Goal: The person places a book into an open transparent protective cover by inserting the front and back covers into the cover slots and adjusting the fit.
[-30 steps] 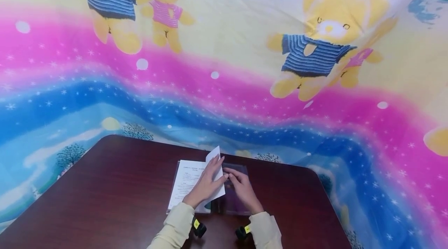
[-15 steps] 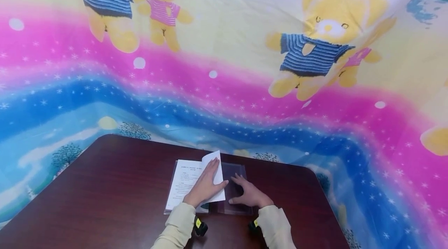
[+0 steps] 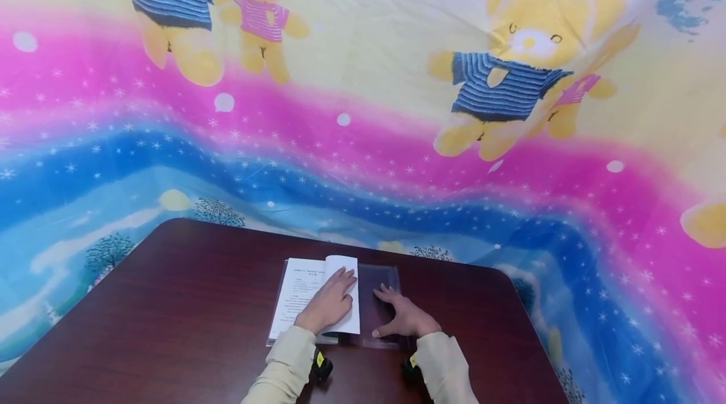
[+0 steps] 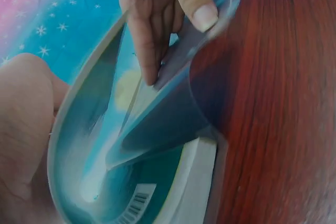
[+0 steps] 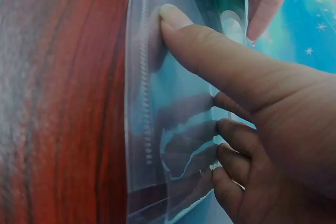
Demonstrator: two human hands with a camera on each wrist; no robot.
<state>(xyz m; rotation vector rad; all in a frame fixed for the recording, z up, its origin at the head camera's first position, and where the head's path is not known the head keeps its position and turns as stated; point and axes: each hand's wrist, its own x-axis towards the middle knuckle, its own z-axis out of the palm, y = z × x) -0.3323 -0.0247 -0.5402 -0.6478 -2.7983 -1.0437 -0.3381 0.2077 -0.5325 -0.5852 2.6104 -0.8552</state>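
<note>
A book lies open on the table, its printed white page [image 3: 300, 284] facing up at the left. My left hand [image 3: 326, 304] rests on a blank white leaf [image 3: 353, 317] at the book's right side, fingers extended. From the left wrist, the teal-green cover [image 4: 164, 174] under the leaf curves upward and shows a barcode [image 4: 137, 204]. A clear plastic book cover [image 3: 371, 273] spreads to the right. On it rests my right hand [image 3: 405, 316], fingers spread; the right wrist view shows the thumb [image 5: 181, 20] against the plastic. What lies under the left palm is hidden.
The dark red-brown wooden table [image 3: 187, 303] extends around the book on all sides. Behind its far edge hangs a patterned cloth [image 3: 363, 158] with printed bears. Black wrist cameras with yellow labels sit at both cuffs.
The white leaf has come down flatter under my left hand. My right hand has moved right, away from the left hand, and spread its fingers on the plastic.
</note>
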